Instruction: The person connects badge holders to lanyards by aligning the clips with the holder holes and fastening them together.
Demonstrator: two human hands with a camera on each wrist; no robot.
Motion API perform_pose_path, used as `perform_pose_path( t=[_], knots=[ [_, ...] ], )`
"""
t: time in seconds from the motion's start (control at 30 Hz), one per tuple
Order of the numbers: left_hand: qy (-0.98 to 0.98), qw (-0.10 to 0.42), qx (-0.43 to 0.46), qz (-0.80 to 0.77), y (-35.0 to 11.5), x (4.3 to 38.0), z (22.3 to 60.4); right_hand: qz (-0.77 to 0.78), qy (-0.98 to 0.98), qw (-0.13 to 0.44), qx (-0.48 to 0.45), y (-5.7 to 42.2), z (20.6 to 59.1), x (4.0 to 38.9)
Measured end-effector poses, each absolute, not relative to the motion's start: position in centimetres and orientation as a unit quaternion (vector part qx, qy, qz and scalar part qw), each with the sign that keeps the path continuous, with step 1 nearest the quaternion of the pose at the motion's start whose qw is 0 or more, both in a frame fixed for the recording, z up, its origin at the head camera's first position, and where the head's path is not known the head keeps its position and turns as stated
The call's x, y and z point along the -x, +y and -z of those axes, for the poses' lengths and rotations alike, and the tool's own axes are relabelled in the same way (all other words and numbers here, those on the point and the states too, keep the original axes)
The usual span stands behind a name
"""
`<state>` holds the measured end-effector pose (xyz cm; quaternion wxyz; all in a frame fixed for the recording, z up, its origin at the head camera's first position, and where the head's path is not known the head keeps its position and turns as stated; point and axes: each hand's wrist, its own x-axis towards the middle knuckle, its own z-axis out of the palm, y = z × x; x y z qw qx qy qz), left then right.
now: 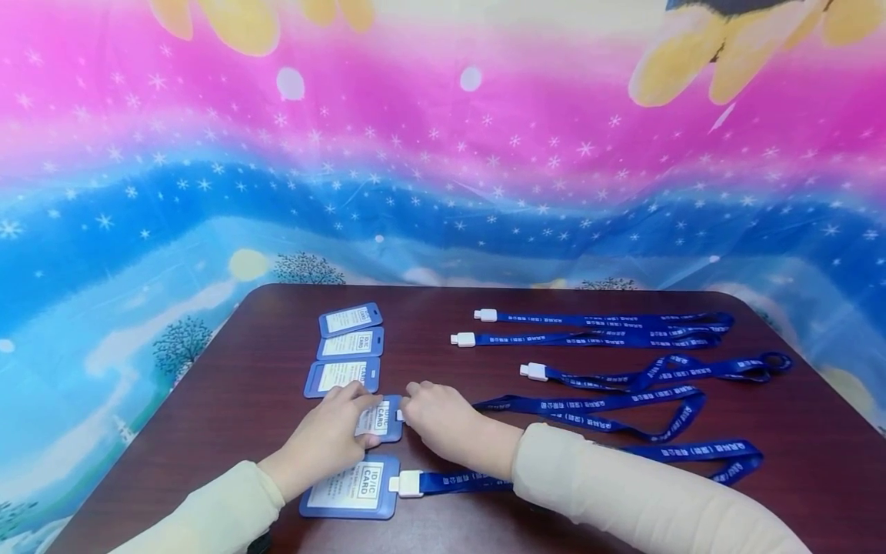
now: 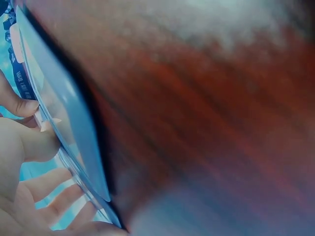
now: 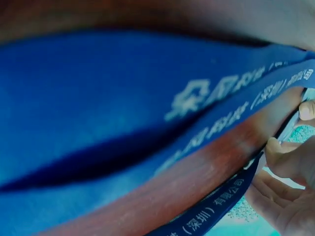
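My left hand (image 1: pixel 324 435) grips a blue ID card holder (image 1: pixel 389 429) between thumb and fingers, low over the table. At the holder's right end, my right hand (image 1: pixel 446 423) pinches the white clip (image 1: pixel 399 415) of a blue lanyard (image 1: pixel 595 406), mostly covered by the fingers. Whether the clip is through the slot cannot be seen. Nearer the front lies another card holder (image 1: pixel 388 504), with the white clip (image 1: pixel 410 484) of a second lanyard at its slot. The left wrist view shows a card holder (image 2: pixel 74 113) edge-on; lanyard straps (image 3: pixel 211 128) fill much of the right wrist view.
Three more card holders (image 1: pixel 350 318) lie in a column beyond my left hand. Three lanyards (image 1: pixel 609 338) with white clips stretch across the back right of the dark wooden table (image 1: pixel 422 308). A patterned cloth (image 1: pixel 415 154) hangs behind the table.
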<state>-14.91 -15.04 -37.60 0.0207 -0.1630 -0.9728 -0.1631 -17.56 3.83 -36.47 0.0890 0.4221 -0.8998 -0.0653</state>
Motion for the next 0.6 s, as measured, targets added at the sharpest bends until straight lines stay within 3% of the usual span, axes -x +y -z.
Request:
perform_pose_path(
  t=[0.6],
  knots=[
    [-0.974,0.011,0.181,0.139,-15.41,15.05,37.38,0.073,-0.896,0.114,-0.423,3.6,36.78,17.11]
  ],
)
